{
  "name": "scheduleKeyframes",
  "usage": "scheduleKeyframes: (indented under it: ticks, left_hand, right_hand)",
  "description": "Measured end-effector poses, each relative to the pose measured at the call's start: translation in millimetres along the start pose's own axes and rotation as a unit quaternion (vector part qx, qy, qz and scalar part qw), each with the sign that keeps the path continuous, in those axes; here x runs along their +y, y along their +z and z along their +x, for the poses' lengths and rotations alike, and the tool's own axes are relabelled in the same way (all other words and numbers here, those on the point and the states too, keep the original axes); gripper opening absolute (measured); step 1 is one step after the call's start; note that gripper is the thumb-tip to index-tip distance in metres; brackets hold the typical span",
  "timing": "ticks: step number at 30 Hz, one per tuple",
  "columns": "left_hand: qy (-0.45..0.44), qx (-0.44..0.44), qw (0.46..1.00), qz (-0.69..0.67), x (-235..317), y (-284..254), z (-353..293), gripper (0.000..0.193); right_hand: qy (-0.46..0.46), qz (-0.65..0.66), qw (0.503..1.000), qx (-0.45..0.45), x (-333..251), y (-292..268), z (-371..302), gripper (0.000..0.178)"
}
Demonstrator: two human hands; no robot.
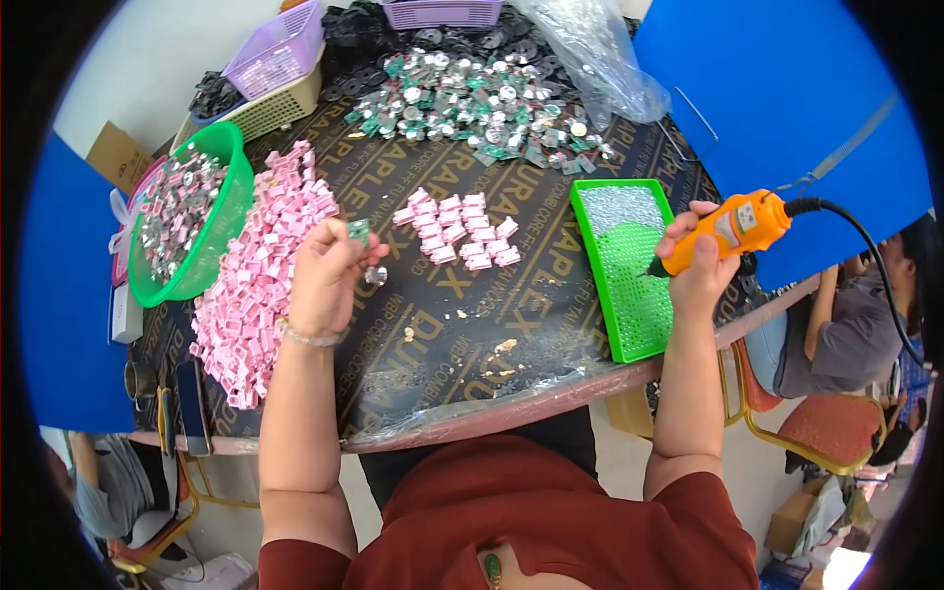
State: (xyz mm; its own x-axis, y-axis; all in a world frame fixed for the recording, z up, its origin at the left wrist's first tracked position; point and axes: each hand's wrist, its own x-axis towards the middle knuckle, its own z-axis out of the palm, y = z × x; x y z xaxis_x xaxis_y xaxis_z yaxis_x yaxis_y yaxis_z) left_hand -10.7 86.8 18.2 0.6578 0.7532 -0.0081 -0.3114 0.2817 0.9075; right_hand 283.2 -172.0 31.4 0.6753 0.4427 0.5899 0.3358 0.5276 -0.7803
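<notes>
My left hand (327,280) pinches a small green circuit board (359,232) between thumb and fingers, and a round silver piece (375,276) hangs just below it. Beside that hand lies a big heap of pink plastic parts (261,295). A smaller cluster of pink parts (457,231) sits to its right. My right hand (703,275) is wrapped round an orange electric screwdriver (744,228) with a black cord. Its dark tip points left and hovers over a bright green tray (602,295) that holds many tiny silver pieces, probably screws.
Green boards with silver discs are piled (462,98) at the back. A green basket (234,187) tilts on the left, near purple baskets (277,49). A clear plastic bag (600,69) and a blue partition (757,88) stand back right. Other people sit at both sides.
</notes>
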Motion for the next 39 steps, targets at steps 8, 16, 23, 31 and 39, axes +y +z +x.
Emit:
scheduleKeyframes:
  ticks: [8, 16, 23, 31, 39]
  left_hand:
    - [0.122, 0.029, 0.907, 0.402, -11.7, -0.3, 26.9, 0.015]
    - [0.151, -0.053, 0.794, 0.587, -16.9, 3.6, 66.4, 0.016]
    - [0.143, -0.035, 0.799, 0.582, -20.5, 2.4, 57.2, 0.017]
    - [0.127, -0.083, 0.836, 0.527, -12.4, 25.2, -31.5, 0.013]
    - [0.161, -0.127, 0.824, 0.529, -25.7, 31.3, -71.2, 0.017]
  right_hand:
    - [-0.044, 0.009, 0.999, 0.03, -16.1, -1.3, -3.2, 0.058]
    - [-0.071, -0.012, 0.997, 0.031, -46.4, 15.6, -18.2, 0.069]
    - [-0.06, 0.017, 0.998, 0.014, -53.3, 28.9, -19.2, 0.068]
    - [-0.017, 0.077, 0.997, -0.029, -51.2, 58.7, -37.3, 0.069]
    - [0.046, 0.144, 0.985, -0.082, -40.4, 99.3, -52.5, 0.069]
